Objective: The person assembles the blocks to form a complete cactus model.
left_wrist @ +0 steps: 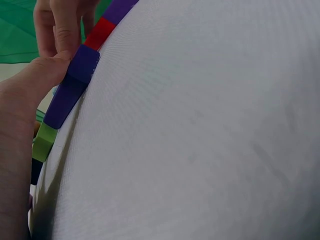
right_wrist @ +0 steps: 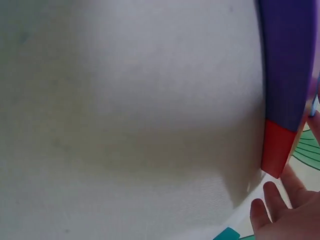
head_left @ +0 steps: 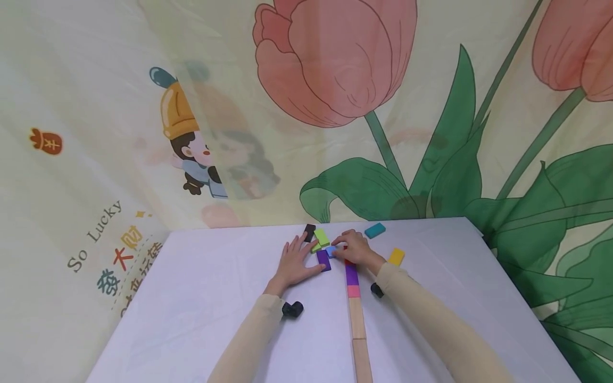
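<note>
My left hand (head_left: 292,263) lies spread beside a small cluster of blocks, thumb at a dark purple block (head_left: 323,260) and other fingers near the lime green blocks (head_left: 321,238) and a black block (head_left: 309,232). Between the hands, my right hand (head_left: 356,250) pinches a light blue block (head_left: 330,251), mostly covered by the fingertips in the right wrist view. Under that hand runs the far end of a straight row: a red block (right_wrist: 277,150), a purple block (head_left: 351,275), a pink block (head_left: 353,291), then wooden blocks (head_left: 357,319) towards me.
A teal block (head_left: 375,230) lies near the table's back edge, and a yellow block (head_left: 396,257) is just past my right wrist. Small black devices (head_left: 292,309) show at both wrists. Behind the white table (head_left: 191,319) hangs a printed tulip curtain (head_left: 335,64).
</note>
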`<action>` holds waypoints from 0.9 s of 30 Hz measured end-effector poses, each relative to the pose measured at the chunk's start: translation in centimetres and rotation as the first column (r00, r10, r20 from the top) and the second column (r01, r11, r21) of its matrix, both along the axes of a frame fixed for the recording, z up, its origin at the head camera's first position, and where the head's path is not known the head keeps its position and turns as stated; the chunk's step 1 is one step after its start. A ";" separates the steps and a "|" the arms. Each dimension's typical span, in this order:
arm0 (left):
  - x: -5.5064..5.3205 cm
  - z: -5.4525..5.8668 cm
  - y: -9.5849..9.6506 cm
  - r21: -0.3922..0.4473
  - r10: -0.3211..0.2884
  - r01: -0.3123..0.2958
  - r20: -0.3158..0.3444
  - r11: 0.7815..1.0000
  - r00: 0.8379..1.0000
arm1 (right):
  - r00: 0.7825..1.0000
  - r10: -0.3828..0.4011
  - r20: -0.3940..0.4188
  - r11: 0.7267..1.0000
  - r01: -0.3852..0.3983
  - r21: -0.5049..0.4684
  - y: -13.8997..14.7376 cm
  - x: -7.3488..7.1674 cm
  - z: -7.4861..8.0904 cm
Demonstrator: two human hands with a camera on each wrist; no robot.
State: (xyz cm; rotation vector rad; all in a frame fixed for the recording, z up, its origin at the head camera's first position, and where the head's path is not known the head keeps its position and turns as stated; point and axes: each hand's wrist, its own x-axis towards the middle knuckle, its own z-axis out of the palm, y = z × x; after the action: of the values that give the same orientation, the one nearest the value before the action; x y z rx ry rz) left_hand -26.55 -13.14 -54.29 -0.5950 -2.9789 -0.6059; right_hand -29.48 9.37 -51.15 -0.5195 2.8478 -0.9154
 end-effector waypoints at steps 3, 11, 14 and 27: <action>0.0 0.0 0.0 -0.005 0.002 -0.003 -0.006 1.000 1.000 | 0.999 -0.034 0.026 0.996 0.036 -0.083 -0.1 0.0 0.2; 0.1 0.1 0.0 0.007 0.003 -0.003 -0.003 1.000 1.000 | 0.991 -0.078 0.108 0.931 0.111 -0.346 0.6 -0.3 0.6; 0.1 0.0 0.0 0.009 0.000 0.000 -0.006 1.000 1.000 | 0.976 -0.155 0.156 0.891 0.206 -0.405 1.3 -0.5 1.0; 0.1 -0.1 0.0 0.008 -0.002 0.002 -0.010 1.000 1.000 | 0.950 -0.241 0.197 0.888 0.298 -0.350 3.4 -1.6 0.9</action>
State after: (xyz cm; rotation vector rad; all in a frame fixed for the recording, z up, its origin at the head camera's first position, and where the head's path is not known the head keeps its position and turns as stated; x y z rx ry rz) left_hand -26.46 -13.09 -54.36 -0.5985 -2.9656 -0.6133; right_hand -31.06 12.75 -50.26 -0.0702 2.6553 -1.4993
